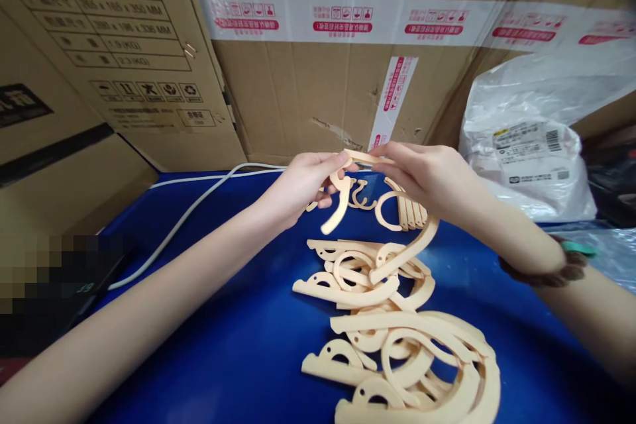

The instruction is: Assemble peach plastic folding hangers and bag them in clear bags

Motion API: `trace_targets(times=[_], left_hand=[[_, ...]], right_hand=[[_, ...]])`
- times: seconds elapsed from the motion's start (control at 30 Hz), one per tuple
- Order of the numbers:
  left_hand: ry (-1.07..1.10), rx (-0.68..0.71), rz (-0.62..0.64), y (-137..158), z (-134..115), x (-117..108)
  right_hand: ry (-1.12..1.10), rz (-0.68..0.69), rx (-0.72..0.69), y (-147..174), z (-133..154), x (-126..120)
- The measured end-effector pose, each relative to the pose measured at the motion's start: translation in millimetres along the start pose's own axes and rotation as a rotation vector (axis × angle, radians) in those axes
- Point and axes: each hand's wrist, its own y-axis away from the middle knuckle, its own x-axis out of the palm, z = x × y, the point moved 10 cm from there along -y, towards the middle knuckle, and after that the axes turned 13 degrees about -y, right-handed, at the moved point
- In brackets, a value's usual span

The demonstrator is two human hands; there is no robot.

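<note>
Lead: What lies nearest?

Second: A pile of cream plastic parts (417, 368), curved arms overlapping, on the blue tabletop (223, 344). Just beyond it, a second pile (348, 293) of similar shape.

Lead: And the hands?

Second: Above and beyond the second pile. The left hand (311, 179) pinches one end of a cream piece (365, 157) between thumb and fingers; the right hand (427, 172) grips its other end. The piece is clear of the tabletop. A curved arm (338, 209) hangs below the left hand, another (412, 248) slants down below the right. Whether these are joined to it cannot be told.

Lead: Step in hand?

Second: In my judgement, fitting or adjusting parts at a joint. The next move calls for a steady left pinch while the right hand aligns its end; misalignment could let the parts slip.

Lead: Beyond that?

Second: Small hooks (360, 195) and a row of slim strips (412, 215) on the tabletop, then a taped cardboard box (308, 93) behind.
</note>
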Motion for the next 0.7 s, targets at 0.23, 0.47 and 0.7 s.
trace_targets(times=[0.23,0.47,0.7], left_hand=[[-0.678,0.337,-0.112,14.5,-39.7,2.9],[-1.006,0.459,-0.27,20.3,-51.3,5.1],[-1.073,0.295,-0.188,-14.1,-19.4,-25.2]], right_hand=[[0.21,0.105,-0.103,3.6,6.9,4.4],[-0.089,0.162,-0.01,1.7,-6.8,6.4],[-0.802,0.14,0.362,13.8,-57.3,2.7]])
